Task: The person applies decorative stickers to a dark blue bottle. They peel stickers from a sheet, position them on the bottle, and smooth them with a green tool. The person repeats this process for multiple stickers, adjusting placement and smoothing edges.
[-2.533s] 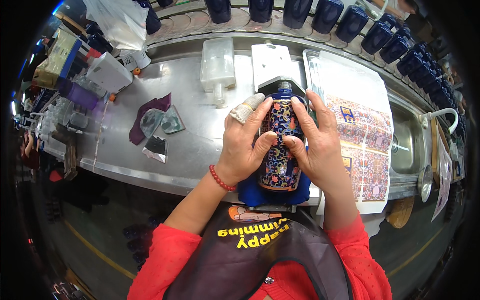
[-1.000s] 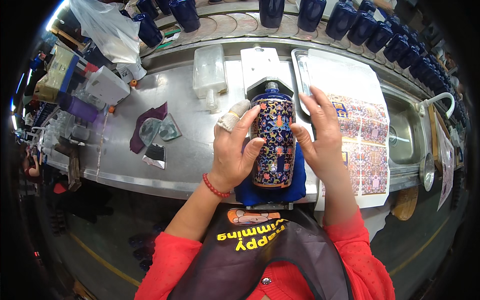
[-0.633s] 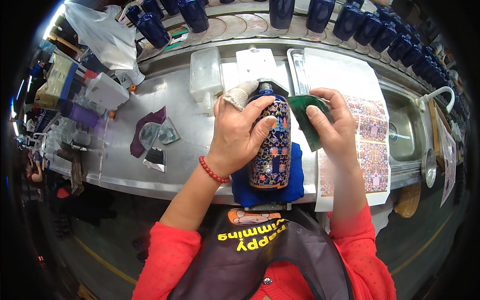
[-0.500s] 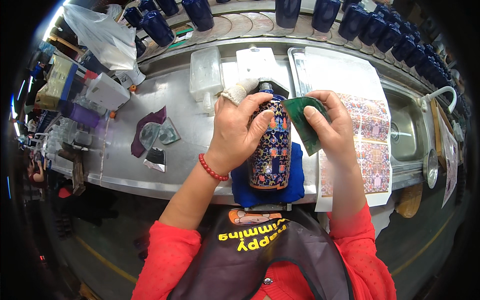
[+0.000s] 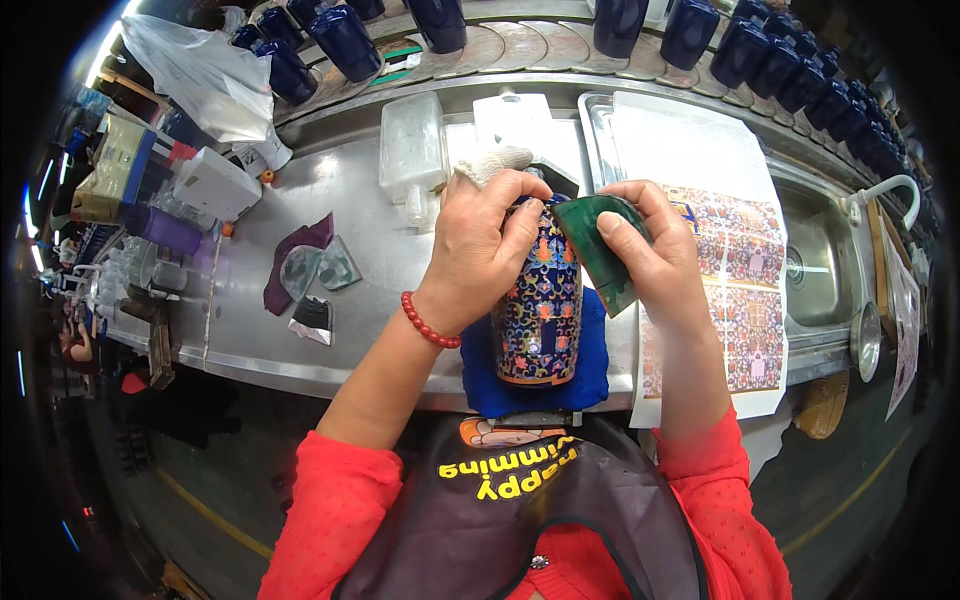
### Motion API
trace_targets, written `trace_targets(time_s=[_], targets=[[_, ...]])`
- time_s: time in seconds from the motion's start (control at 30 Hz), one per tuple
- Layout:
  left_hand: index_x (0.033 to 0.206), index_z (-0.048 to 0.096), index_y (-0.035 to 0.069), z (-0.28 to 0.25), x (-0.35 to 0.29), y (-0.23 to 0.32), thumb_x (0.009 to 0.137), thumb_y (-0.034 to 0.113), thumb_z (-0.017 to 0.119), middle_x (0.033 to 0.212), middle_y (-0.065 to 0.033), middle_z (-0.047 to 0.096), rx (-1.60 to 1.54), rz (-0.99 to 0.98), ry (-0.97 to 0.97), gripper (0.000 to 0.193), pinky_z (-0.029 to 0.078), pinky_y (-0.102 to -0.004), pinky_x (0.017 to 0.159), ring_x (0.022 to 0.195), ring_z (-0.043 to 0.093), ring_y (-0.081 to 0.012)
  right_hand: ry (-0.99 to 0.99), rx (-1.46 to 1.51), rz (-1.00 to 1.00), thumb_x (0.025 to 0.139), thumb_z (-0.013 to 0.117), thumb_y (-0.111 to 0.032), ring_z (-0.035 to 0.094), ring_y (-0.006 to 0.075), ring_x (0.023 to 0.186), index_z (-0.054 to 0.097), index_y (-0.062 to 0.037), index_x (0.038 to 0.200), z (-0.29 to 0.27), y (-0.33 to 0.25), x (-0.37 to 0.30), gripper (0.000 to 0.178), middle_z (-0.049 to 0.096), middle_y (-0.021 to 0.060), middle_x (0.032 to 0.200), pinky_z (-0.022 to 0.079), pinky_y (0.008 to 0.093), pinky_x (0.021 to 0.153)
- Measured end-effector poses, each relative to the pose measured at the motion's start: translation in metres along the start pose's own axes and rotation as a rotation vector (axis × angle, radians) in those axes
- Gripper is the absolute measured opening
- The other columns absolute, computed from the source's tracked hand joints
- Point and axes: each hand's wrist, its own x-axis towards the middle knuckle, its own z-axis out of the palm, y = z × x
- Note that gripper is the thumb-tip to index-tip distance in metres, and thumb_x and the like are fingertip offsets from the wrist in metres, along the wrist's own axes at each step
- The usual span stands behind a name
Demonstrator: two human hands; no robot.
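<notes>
A dark blue bottle [image 5: 540, 310] covered with a colourful floral decal lies neck away from me on a blue cloth [image 5: 592, 375]. At its shoulder, the thumb and forefinger of my left hand [image 5: 465, 245] are closed about the neck, which they mostly hide. A beige cloth cover [image 5: 497, 160] sits on one finger of that hand. In my right hand [image 5: 655, 240] is a thin green scraper [image 5: 598, 255], pinched between thumb and fingers. Its left edge is by the bottle's upper right side; whether it touches cannot be told.
Printed decal sheets [image 5: 755, 300] lie to the right, before a sink [image 5: 815, 275]. A clear square bottle [image 5: 412, 150] and a white block [image 5: 515, 115] stand behind. Scraper pieces [image 5: 318, 265] lie left. Blue bottles [image 5: 345, 45] line a slatted conveyor [image 5: 500, 48].
My left thumb and forefinger have drawn together at the bottle's neck. The scraper has shifted slightly left. The bottles on the conveyor have moved to the right.
</notes>
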Motion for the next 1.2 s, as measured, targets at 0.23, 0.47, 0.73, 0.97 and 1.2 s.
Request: trace_targets(time_s=[0.23,0.47,0.73,0.97,1.2], targets=[[0.102,0.070,0.006,-0.0013,0.0018,0.0015,0.092,0.008,0.062,0.099,-0.0105,0.069,-0.012,0.008,0.012,0.013,0.046,-0.0364,0.090,0.097,0.061,-0.0270,-0.011,0.023,0.019,0.100,0.058,-0.011,0.067,0.0109,0.081,0.057,-0.0002,0.116,0.0007,0.0004,0.0010,0.019,0.069,0.0071,0.094,0.054,0.0240,0.069],[0.099,0.067,0.005,0.0024,0.0006,0.0045,0.089,0.008,0.061,0.088,-0.0100,0.067,-0.065,0.006,0.032,0.012,0.043,-0.0411,0.086,0.089,0.056,-0.0300,-0.035,0.079,0.078,0.098,0.061,-0.014,0.062,0.0077,0.088,0.060,-0.0015,0.116,0.0027,-0.0008,-0.0019,0.022,0.067,0.0045,0.102,0.052,0.0222,0.078],[0.100,0.066,0.006,0.0046,-0.0007,0.0066,0.089,0.009,0.060,0.085,-0.0083,0.068,-0.122,-0.081,-0.004,0.013,0.042,-0.0404,0.086,0.087,0.056,-0.0280,-0.019,0.102,0.087,0.098,0.062,-0.015,0.062,0.0080,0.091,0.060,-0.0016,0.119,0.0035,0.0011,-0.0027,0.025,0.066,0.0043,0.102,0.052,0.0230,0.080],[0.101,0.066,0.006,0.0040,-0.0010,0.0087,0.092,0.010,0.059,0.076,-0.0046,0.069,-0.134,-0.079,0.018,0.013,0.042,-0.0373,0.084,0.085,0.055,-0.0245,-0.023,0.084,0.075,0.098,0.062,-0.014,0.061,0.0077,0.091,0.060,-0.0013,0.119,0.0017,0.0020,-0.0040,0.024,0.066,0.0038,0.102,0.051,0.0229,0.080],[0.104,0.065,0.001,0.0024,-0.0015,0.0043,0.096,0.004,0.057,0.095,-0.0084,0.065,-0.085,-0.001,-0.003,0.013,0.051,-0.0271,0.072,0.070,0.066,-0.0120,0.017,0.040,0.074,0.098,0.061,-0.013,0.061,0.0078,0.091,0.060,-0.0016,0.119,0.0041,0.0046,-0.0050,0.024,0.066,0.0039,0.102,0.051,0.0228,0.080]])
